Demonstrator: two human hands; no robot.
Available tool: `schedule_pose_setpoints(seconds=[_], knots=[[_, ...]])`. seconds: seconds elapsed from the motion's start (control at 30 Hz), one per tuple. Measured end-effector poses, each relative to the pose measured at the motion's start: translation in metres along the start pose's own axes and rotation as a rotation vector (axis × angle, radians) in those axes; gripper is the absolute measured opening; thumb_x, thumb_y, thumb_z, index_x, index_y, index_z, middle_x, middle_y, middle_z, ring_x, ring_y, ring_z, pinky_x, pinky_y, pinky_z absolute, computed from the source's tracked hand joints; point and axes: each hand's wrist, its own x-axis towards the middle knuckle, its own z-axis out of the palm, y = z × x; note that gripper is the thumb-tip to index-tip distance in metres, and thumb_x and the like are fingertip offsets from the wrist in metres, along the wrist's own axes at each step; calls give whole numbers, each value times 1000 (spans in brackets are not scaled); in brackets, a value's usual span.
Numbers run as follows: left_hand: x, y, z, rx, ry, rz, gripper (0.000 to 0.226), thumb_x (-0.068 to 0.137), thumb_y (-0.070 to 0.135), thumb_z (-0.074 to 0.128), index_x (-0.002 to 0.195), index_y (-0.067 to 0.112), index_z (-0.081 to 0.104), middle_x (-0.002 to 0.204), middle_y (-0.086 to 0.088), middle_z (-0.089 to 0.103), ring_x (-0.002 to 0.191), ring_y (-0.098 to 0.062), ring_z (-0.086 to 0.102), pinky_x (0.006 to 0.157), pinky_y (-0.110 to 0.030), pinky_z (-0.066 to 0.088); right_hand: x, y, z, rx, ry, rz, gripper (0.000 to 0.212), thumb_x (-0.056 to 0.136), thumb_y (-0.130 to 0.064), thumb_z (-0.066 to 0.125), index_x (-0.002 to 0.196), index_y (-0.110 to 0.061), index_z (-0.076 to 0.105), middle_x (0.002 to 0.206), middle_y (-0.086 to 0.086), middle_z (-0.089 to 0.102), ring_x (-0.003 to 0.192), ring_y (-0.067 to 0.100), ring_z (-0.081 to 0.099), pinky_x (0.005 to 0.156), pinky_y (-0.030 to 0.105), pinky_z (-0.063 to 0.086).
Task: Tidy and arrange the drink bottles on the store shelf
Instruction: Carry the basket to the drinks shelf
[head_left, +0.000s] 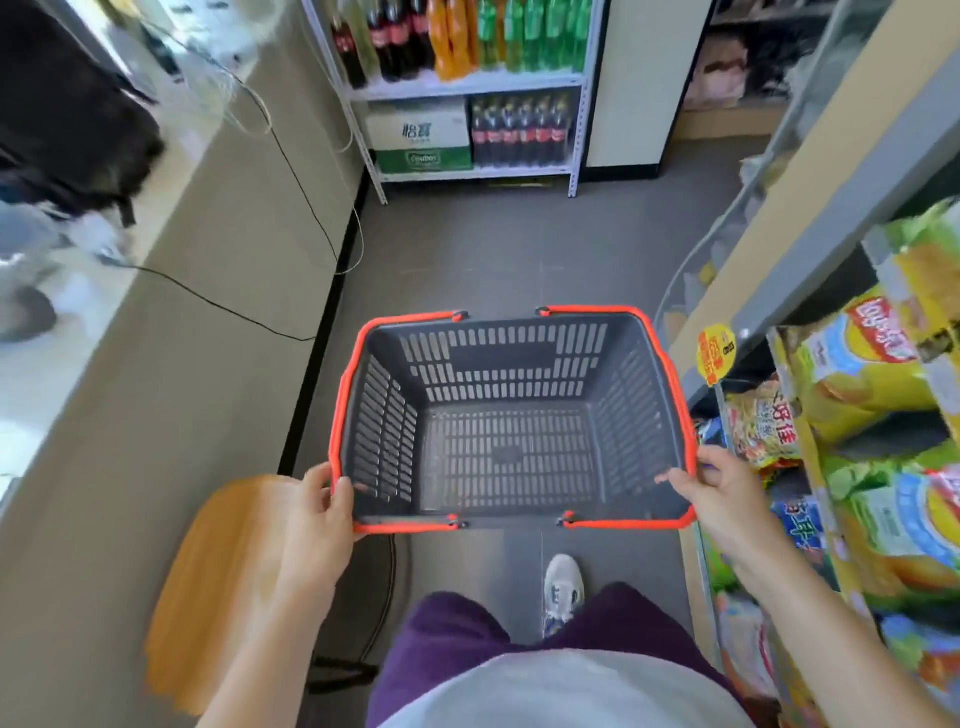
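Note:
I hold an empty grey shopping basket (514, 364) with an orange rim and handles in front of me, above the floor. My left hand (322, 514) grips its near left corner, thumb over the rim. My right hand (719, 493) grips its near right corner. At the far end of the aisle stands a white metal shelf (467, 85) with drink bottles: dark cola bottles (395, 36), orange soda bottles (454, 36) and green bottles (535, 31) on the upper level, and a wrapped pack of cola bottles (522, 130) on the lower level.
Two cartons (418, 137) sit on the lower shelf, left of the cola pack. A snack shelf (810, 291) with chip bags lines the right side. A beige counter (171, 312) with cables runs along the left. A wooden stool (218, 597) stands at my left.

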Motion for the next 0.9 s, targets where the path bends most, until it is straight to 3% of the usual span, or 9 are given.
schedule_pose_setpoints(seconds=[0.07,0.2,0.37,0.47,0.57,0.73,0.83,0.9], knots=[[29,25,5,8,30,5,14,103,11,46,109,17,57,100,-15,69,95,-37,66,83,-53,55,34,-30,0,31,-53,22,9,91,-3,62,97,2,58,92,18,73,94,38,66,88,54,48],[93,71,10,9,103,-28,22,101,9,49,93,29,56,93,-9,70,90,-37,68,82,-54,54,106,-90,15,114,-157,42,21,90,-5,63,100,-24,60,90,-1,77,87,14,69,82,39,48],[196,113,11,8,137,-46,22,99,9,51,93,29,57,92,-10,71,86,-37,69,84,-60,53,202,-155,66,99,-103,-22,4,93,-25,63,90,-23,63,77,-13,75,80,13,69,74,36,49],[264,143,11,10,105,-65,21,98,10,52,93,29,56,93,-10,72,84,-34,70,83,-59,54,254,-194,98,78,-82,-11,9,93,-14,62,85,-13,65,85,5,75,80,22,69,77,37,51],[325,181,7,-9,41,-74,20,96,5,54,95,24,59,94,-11,73,87,-37,70,85,-61,53,301,-236,122,35,-56,-4,9,91,-4,61,87,2,58,94,34,65,81,46,64,71,40,44],[424,250,16,42,-44,-18,9,94,9,61,92,18,65,89,-7,75,84,-31,71,79,-48,57,364,-289,142,-17,34,-5,13,89,0,62,88,12,57,93,38,63,90,53,59,62,32,43],[478,284,32,58,-81,-24,9,97,17,57,94,17,65,88,-2,74,73,-17,67,59,-26,53,402,-313,152,10,60,12,14,90,1,62,87,14,56,93,39,63,91,52,61,70,41,47],[523,304,49,63,-111,-36,12,99,15,53,95,16,64,91,-3,73,71,-14,66,58,-24,52,440,-329,160,16,61,37,15,90,-1,62,87,12,56,94,39,63,92,52,61,72,42,44]])
